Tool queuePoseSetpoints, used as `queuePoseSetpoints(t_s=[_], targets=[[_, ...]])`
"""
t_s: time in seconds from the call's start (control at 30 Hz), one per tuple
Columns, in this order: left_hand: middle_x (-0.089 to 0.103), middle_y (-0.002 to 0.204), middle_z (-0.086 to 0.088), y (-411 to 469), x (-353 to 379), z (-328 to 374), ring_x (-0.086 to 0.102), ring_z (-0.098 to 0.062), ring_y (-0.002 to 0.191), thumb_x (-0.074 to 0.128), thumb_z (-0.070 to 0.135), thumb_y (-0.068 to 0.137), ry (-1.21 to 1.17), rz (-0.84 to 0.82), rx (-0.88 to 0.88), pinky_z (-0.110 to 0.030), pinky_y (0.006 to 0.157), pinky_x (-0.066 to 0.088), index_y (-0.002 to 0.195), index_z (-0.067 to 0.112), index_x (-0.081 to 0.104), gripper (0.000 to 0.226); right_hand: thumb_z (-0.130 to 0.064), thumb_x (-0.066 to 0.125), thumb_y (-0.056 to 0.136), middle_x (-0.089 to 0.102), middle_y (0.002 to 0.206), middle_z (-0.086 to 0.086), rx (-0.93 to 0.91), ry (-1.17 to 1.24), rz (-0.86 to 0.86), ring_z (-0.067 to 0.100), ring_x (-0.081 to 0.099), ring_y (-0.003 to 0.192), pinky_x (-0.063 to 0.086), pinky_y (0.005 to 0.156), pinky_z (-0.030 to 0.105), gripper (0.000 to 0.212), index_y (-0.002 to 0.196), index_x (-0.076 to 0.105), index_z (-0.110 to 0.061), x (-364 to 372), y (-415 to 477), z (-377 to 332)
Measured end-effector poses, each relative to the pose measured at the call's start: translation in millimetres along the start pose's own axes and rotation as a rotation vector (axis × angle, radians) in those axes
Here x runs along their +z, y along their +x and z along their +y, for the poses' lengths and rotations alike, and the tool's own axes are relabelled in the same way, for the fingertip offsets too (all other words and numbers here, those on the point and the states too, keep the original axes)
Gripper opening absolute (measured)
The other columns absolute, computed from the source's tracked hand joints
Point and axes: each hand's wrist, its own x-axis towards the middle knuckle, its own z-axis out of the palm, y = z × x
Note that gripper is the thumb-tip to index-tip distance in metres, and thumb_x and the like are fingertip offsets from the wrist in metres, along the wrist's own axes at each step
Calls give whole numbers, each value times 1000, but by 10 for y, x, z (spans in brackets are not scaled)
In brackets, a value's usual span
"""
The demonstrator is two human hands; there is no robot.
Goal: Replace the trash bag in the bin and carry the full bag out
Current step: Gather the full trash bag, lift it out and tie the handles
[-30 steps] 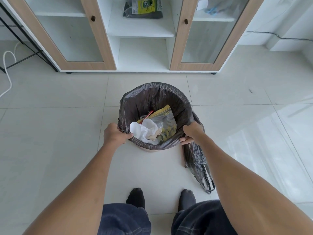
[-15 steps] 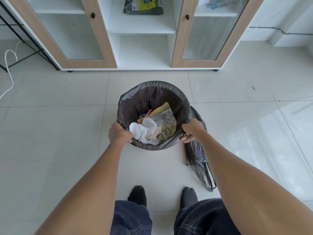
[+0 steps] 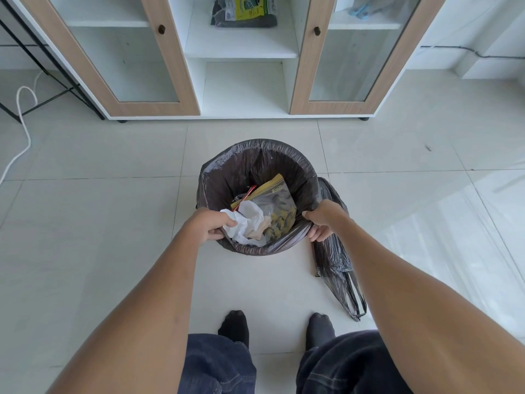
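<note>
Plastic in left hand (image 3: pixel 208 226): fingers curled round the near-left rim of the dark trash bag (image 3: pixel 255 160), thumb on the outside.
Plastic in right hand (image 3: pixel 322 221): near-right rim pinched, fingers over the top, thumb beneath.
Trash bag: stands open on the floor tiles (image 3: pixel 113 223) straight ahead of the person; its plastic covers the bin under it.
Inside the bag: crumpled white paper (image 3: pixel 244 223) beside the left hand, a clear zip pouch (image 3: pixel 275 206) with a yellow top, a red scrap (image 3: pixel 250 191).
Second dark bag (image 3: pixel 338 268): limp on the floor, touching the right side; whether the right hand holds it too, cannot tell.
Feet: dark socks (image 3: pixel 234 325) near the lower edge, apart.
Cabinet (image 3: pixel 244 89): white, wood-framed glass doors, behind the trash bag; a packet (image 3: pixel 244 9) on its middle shelf.
White cable (image 3: pixel 25 123): far left.
</note>
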Motion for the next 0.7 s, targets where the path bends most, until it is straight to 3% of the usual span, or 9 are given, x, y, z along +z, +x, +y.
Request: queuePoseSetpoints(t_s=[0.07,0.13,0.23,0.33,0.47,0.57,0.63,0.7], targets=[[55,119,-9,5,36,9,58,-22,110,77,2,79,1,0,37,-30,87,54,128,-1,52,55,-38,46,100,77,82,15,1,-17,14,27,76,79,60,84,37,54,65,63,0,18,37,-3],[54,121,-9,7,55,-6,59,-24,114,75,0,81,-52,3,48,-31,89,54,131,-4,49,57,-39,49,98,77,83,14,-18,-51,50,28,76,80,60,84,38,48,73,64,-1,27,71,-2],[64,122,-16,37,52,-28,66,-26,104,71,0,85,-183,-16,20,-31,78,55,126,-6,56,44,-41,50,97,77,83,13,-36,-82,87,29,75,81,59,85,38,45,83,68,-1,18,93,10],[66,112,-17,47,48,-11,66,-26,94,67,3,89,-306,-40,5,-35,78,53,125,-6,56,39,-40,46,99,77,80,13,1,-55,72,25,76,76,59,85,35,51,76,67,0,-4,81,35],[64,104,-14,139,100,-7,65,-30,98,73,0,81,-281,188,58,-34,74,56,105,-3,60,27,-39,48,100,77,80,15,13,1,67,27,76,79,60,83,38,50,76,64,2,24,95,27],[66,113,-17,222,42,-79,67,-28,94,79,-2,72,-278,230,-34,-35,64,59,115,-4,59,48,-38,46,101,77,83,17,-6,29,55,28,76,80,60,84,39,54,66,60,1,62,83,-4],[66,107,-16,287,12,-148,64,-23,89,73,-4,81,-236,162,-108,-34,69,58,109,-3,58,32,-38,45,101,77,83,16,-7,4,60,27,76,79,60,84,36,56,63,60,0,75,72,-19],[66,93,-14,283,4,-186,65,-24,80,67,-7,84,-173,132,-124,-35,64,59,101,-3,60,19,-39,44,100,77,82,14,3,-19,66,25,76,76,60,84,34,54,66,62,-1,77,83,-22]])
